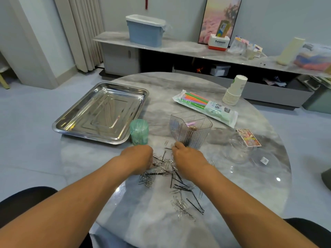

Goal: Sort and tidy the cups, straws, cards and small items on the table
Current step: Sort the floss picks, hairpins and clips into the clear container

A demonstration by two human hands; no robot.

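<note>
A loose pile of silver paper clips and black hairpins (pixel 167 170) lies on the round marble table (pixel 250 185). My left hand (pixel 138 157) is curled down into the pile's left side, its fingertips hidden. My right hand (pixel 186 155) sits on the pile's right side, fingers curled, right in front of a clear ribbed organizer box (pixel 190 128) that holds some small items. A green container (pixel 139 131), a pack of coloured straws (pixel 206 106), a stack of paper cups (pixel 234 91) and a pack of cards (pixel 249 137) stand further back.
A steel tray (pixel 75 120) lies at the back left. Clear plastic lids or dishes (pixel 238 153) sit at the right under the cards. Behind the table runs a low cabinet with a blue bin (pixel 146 32) and boxes.
</note>
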